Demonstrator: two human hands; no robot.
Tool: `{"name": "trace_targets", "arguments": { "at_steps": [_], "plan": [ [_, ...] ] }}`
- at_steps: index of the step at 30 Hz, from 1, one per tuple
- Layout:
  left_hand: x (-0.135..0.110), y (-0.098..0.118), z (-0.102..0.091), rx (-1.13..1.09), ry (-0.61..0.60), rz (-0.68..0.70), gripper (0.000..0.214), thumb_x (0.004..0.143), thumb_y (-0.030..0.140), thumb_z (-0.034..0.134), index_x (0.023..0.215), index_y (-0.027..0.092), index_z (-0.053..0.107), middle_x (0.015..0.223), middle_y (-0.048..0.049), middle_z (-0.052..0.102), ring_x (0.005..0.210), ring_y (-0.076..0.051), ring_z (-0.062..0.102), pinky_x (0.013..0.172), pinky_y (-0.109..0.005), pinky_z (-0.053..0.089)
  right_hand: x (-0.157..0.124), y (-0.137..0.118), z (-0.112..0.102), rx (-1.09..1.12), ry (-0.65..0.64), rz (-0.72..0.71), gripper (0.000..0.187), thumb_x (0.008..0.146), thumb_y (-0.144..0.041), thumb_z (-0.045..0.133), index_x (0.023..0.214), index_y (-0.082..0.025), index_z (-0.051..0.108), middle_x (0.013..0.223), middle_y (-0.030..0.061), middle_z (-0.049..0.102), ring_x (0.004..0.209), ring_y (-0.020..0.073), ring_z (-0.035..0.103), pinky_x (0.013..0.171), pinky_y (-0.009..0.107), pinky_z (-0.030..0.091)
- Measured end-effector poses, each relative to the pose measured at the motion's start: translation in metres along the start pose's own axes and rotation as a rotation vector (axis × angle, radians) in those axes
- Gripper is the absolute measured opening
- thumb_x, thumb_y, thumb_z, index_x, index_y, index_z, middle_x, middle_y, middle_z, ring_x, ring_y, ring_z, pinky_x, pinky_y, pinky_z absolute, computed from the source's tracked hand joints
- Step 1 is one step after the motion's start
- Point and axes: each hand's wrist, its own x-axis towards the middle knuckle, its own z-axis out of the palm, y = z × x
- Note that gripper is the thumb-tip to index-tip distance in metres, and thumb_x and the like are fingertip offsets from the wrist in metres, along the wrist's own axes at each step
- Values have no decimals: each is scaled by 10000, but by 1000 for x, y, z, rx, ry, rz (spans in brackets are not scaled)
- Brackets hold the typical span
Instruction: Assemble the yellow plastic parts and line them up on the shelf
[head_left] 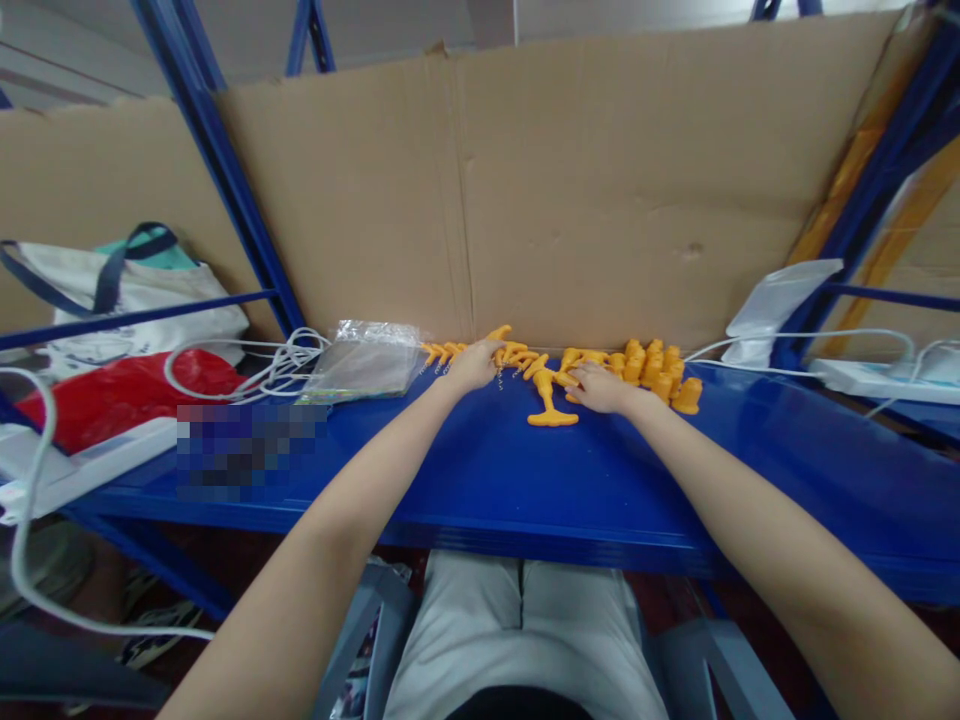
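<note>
A warehouse workbench: blue steel racking (225, 170), cardboard backing (600, 180).

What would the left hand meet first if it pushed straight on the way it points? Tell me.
The left hand would most likely meet the row of orange plastic pieces, which its fingers seem to touch; the cardboard sheet stands close behind. Depth is unclear.

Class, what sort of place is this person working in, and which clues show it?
Probably a warehouse or workshop bench: a blue metal rack shelf as worktop, cardboard sheets behind it, and many orange plastic parts lined up.
</note>
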Motion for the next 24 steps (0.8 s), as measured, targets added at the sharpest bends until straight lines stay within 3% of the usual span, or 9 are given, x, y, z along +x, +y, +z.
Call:
{"name": "trace_targets", "arguments": {
  "at_steps": [6,11,14,19,24],
  "plan": [
    [33,3,3,50,-49,6,439,860,129,543,1279,179,664,1332,-92,666,1241,-214,613,1094,-300,442,7,9,10,29,45,-48,419,946,-362,528,1322,-191,599,1381,158,596,1325,297,490,1099,446,372],
    [52,10,17,58,-105,29,376,924,205,514,1274,191,650,1431,-94,592,1287,-195,576,1086,-284,434,5,6,9,34,47,-51,400,965,-335,481,1313,-176,596,1377,161,594,1330,278,484,1100,440,366],
    [53,14,27,135,-163,-37,402,950,279,492,1326,196,606,1424,-111,591,1329,-222,536,1108,-336,416,3,2,6,18,16,-33,421,988,-317,419,1335,-138,577,1409,184,566,1361,282,459,1107,436,364],
    [45,16,35,214,-229,-74,484,977,248,395,1450,175,474,1494,-172,494,1381,-293,465,1118,-450,391,2,0,5,4,11,-21,426,990,-319,410,1349,-151,567,1413,171,564,1366,278,457,1112,437,364],
    [42,16,36,236,-162,-88,469,1016,321,332,1457,220,455,1472,-172,483,1346,-312,478,1089,-480,399,1,-1,4,25,28,-26,398,975,-308,439,1315,-169,592,1410,172,568,1367,289,454,1107,454,370]
  ]
}}
